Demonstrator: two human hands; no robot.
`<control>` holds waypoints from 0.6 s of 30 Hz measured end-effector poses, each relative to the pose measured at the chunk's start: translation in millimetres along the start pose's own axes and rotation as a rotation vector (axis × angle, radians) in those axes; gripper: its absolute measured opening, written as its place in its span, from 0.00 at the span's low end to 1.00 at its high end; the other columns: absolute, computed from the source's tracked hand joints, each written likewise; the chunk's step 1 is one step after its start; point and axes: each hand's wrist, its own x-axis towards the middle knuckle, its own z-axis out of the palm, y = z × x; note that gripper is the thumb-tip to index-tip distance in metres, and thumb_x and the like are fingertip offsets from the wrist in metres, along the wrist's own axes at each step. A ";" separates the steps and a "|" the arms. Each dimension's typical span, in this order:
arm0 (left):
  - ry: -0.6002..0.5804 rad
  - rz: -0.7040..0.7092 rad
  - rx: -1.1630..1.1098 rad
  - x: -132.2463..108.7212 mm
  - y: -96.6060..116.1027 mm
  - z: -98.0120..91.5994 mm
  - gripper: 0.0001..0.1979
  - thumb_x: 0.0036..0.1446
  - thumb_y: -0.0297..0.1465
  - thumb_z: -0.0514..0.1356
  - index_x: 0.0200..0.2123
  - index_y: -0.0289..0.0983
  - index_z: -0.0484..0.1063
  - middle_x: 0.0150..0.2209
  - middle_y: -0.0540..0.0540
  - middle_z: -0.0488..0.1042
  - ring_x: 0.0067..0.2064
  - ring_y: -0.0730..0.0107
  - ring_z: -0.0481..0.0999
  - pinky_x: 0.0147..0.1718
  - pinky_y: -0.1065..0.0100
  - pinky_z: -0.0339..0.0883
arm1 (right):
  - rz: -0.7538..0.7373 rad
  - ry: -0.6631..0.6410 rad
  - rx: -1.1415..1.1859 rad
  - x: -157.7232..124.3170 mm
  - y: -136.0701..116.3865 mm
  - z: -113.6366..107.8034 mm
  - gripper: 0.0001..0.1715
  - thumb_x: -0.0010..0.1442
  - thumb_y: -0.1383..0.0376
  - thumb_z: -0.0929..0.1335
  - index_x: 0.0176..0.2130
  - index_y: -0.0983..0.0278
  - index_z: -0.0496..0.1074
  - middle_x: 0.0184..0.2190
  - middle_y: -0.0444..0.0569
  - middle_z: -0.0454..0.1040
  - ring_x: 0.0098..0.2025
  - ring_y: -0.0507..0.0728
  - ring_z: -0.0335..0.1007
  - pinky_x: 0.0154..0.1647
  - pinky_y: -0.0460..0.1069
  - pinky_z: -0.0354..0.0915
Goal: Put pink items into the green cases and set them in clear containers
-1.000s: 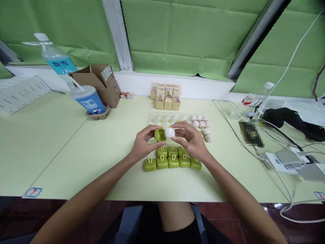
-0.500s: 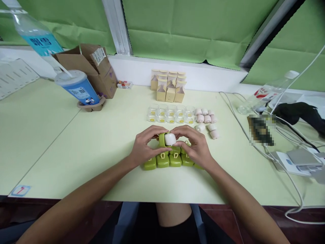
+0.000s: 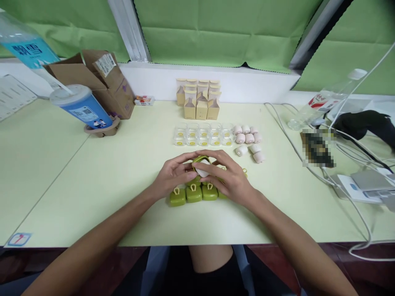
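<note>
Above the desk my left hand (image 3: 170,176) grips a small olive-green case (image 3: 200,158) from the left. A white rounded piece (image 3: 203,172) sits partly inside the case. My right hand (image 3: 236,181) closes over it from the right, its fingers on the white piece and the case rim, hiding part of both. Just below both hands, several glossy green cases (image 3: 194,195) with pale yellow loops stand in rows, partly covered by the right hand. Beyond my hands are rows of clear containers (image 3: 204,139) with yellow marks. Several pinkish-white rounded pieces (image 3: 249,138) lie beside them.
Small open tan boxes (image 3: 201,109) stand against the wall. To the left are a brown carton (image 3: 119,96), a blue cup (image 3: 89,111) in a holder and a large bottle (image 3: 29,51). Cables, a clear bottle (image 3: 321,107) and a white device (image 3: 354,189) occupy the right side.
The case has tilted, and my right hand has moved further over the white piece, covering more of it. The whole view has shifted slightly.
</note>
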 end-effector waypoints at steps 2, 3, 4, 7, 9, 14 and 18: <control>0.036 -0.009 0.034 -1.2 -2.1 -1.1 0.25 0.63 0.38 0.73 0.62 0.43 0.80 0.54 0.40 0.85 0.50 0.56 0.88 0.45 0.61 0.86 | -0.014 0.026 -0.022 -1.8 -0.7 4.1 0.29 0.74 0.65 0.71 0.69 0.45 0.71 0.64 0.53 0.76 0.60 0.64 0.76 0.58 0.64 0.78; 0.055 -0.012 0.054 -1.4 -2.9 -1.4 0.24 0.63 0.38 0.73 0.61 0.42 0.81 0.52 0.40 0.86 0.49 0.57 0.88 0.44 0.62 0.86 | -0.016 0.040 -0.034 -2.6 -0.9 5.7 0.29 0.74 0.65 0.72 0.69 0.46 0.71 0.63 0.53 0.77 0.59 0.64 0.77 0.57 0.64 0.79; 0.076 -0.012 0.072 -1.2 -3.5 -1.3 0.24 0.62 0.38 0.74 0.60 0.42 0.82 0.50 0.41 0.87 0.47 0.57 0.89 0.43 0.62 0.86 | -0.015 0.054 -0.043 -3.1 -1.3 7.1 0.29 0.73 0.65 0.72 0.69 0.46 0.72 0.62 0.53 0.78 0.57 0.64 0.78 0.56 0.64 0.79; 0.111 0.004 0.098 0.4 -2.9 0.3 0.21 0.61 0.38 0.74 0.56 0.41 0.84 0.49 0.41 0.88 0.47 0.56 0.89 0.45 0.61 0.87 | -0.019 0.091 -0.036 -3.7 -2.9 10.1 0.26 0.73 0.66 0.72 0.66 0.49 0.75 0.60 0.54 0.79 0.56 0.64 0.79 0.54 0.64 0.80; 0.114 0.016 0.109 1.2 -1.6 1.7 0.21 0.61 0.37 0.74 0.56 0.40 0.84 0.48 0.41 0.88 0.48 0.55 0.89 0.47 0.59 0.87 | -0.020 0.116 -0.014 -3.6 -4.1 11.6 0.26 0.72 0.67 0.72 0.66 0.52 0.75 0.60 0.56 0.79 0.57 0.64 0.79 0.54 0.63 0.80; 0.135 -0.005 0.162 -0.8 -2.7 2.8 0.23 0.61 0.39 0.74 0.58 0.38 0.84 0.48 0.40 0.88 0.49 0.53 0.89 0.47 0.57 0.87 | -0.009 0.165 -0.002 -2.9 -5.2 12.5 0.26 0.72 0.69 0.71 0.66 0.52 0.75 0.59 0.56 0.80 0.55 0.64 0.80 0.52 0.63 0.81; 0.120 0.009 0.118 -2.2 -6.2 -0.3 0.24 0.59 0.38 0.75 0.58 0.38 0.84 0.48 0.38 0.88 0.48 0.52 0.90 0.45 0.57 0.87 | -0.007 0.105 0.001 -1.6 -4.1 9.0 0.23 0.73 0.66 0.72 0.64 0.53 0.76 0.59 0.57 0.78 0.58 0.63 0.78 0.51 0.61 0.83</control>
